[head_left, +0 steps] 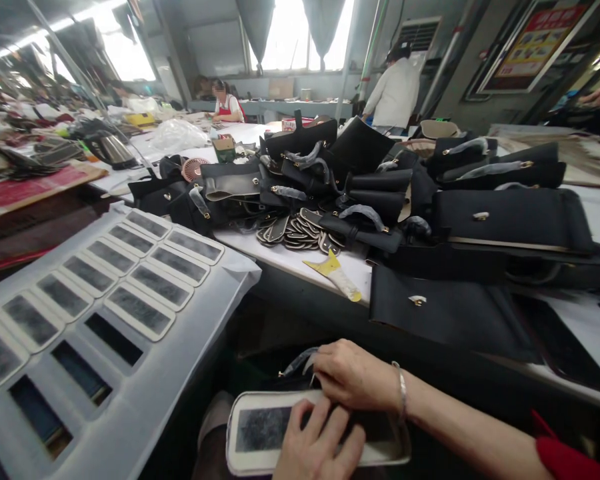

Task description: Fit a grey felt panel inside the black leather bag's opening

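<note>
A rounded oblong panel (261,430) with an off-white border and a dark middle lies low in front of me. My left hand (320,440) rests on its face, fingers spread and bent, pressing on it. Over the panel's far edge, my right hand (353,373) is closed in a pinch. A small pale strip shows at its fingertips; what the fingers hold is mostly hidden. Just beyond the panel, a plastic-wrapped handle (299,361) sticks up from a dark item, probably a black bag, largely hidden below.
On the left, a pale sheet (180,370) carries rows of similar panels (140,310) and several dark cutouts. Black bags (510,217) heap on the white table, beside a pile of small oblong pieces (295,230) and a yellow-white piece (335,270). Two people work farther back.
</note>
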The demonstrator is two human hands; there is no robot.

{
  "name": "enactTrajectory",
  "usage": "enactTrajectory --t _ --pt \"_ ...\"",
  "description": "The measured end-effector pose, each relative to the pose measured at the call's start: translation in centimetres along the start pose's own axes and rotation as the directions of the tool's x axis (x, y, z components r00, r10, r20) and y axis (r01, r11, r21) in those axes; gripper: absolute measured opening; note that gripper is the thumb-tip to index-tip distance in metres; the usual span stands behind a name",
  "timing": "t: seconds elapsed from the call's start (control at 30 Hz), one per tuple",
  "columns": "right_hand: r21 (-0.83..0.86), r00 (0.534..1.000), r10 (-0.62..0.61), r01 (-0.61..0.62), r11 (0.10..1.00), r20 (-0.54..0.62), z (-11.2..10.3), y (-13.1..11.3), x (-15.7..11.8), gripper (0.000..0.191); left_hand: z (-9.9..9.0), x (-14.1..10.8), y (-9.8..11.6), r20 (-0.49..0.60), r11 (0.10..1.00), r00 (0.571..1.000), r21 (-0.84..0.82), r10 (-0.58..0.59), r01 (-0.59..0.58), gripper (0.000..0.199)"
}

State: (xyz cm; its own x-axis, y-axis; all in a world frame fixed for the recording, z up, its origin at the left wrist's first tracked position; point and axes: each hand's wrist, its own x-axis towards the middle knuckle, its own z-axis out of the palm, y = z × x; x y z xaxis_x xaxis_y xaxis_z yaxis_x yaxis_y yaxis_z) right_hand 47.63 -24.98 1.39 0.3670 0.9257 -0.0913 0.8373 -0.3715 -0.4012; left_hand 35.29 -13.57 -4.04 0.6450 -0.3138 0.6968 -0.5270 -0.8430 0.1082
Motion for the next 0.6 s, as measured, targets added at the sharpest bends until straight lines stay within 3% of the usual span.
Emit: enactTrajectory --t 0.13,0.23,0.4,0.5,0.6 --pt "0.095 0.984 0.147 -0.138 0.986 -0.102 0.5 0.2 0.2 0.015 0.0 0.5 0.2 -0.028 0.999 0.999 -0.024 -0.033 0.033 0.045" --pt "0.198 0.961 0.229 -0.197 0.96 -0.154 0.6 0.0 0.1 0.018 -0.1 0.3 0.2 0.001 0.999 0.999 -0.014 -0.032 0.032 0.039" --pt "0.451 0.98 0.185 -0.131 0.883 -0.077 -0.4 -0.9 -0.3 0.017 -0.7 0.1 -0.1 0.07 0.997 0.996 -0.051 -0.047 0.05 0.027" --pt "0.656 0.982 0.189 -0.15 0.74 0.011 -1.6 -0.5 -0.7 0.027 -1.3 0.8 -0.4 0.112 0.997 0.994 -0.078 -0.014 0.023 0.043" --pt "0.83 0.933 0.36 -0.207 0.517 0.008 -2.1 1.4 -1.6 0.052 -1.8 1.7 -0.5 0.206 0.997 0.978 -0.07 0.035 -0.021 0.057"
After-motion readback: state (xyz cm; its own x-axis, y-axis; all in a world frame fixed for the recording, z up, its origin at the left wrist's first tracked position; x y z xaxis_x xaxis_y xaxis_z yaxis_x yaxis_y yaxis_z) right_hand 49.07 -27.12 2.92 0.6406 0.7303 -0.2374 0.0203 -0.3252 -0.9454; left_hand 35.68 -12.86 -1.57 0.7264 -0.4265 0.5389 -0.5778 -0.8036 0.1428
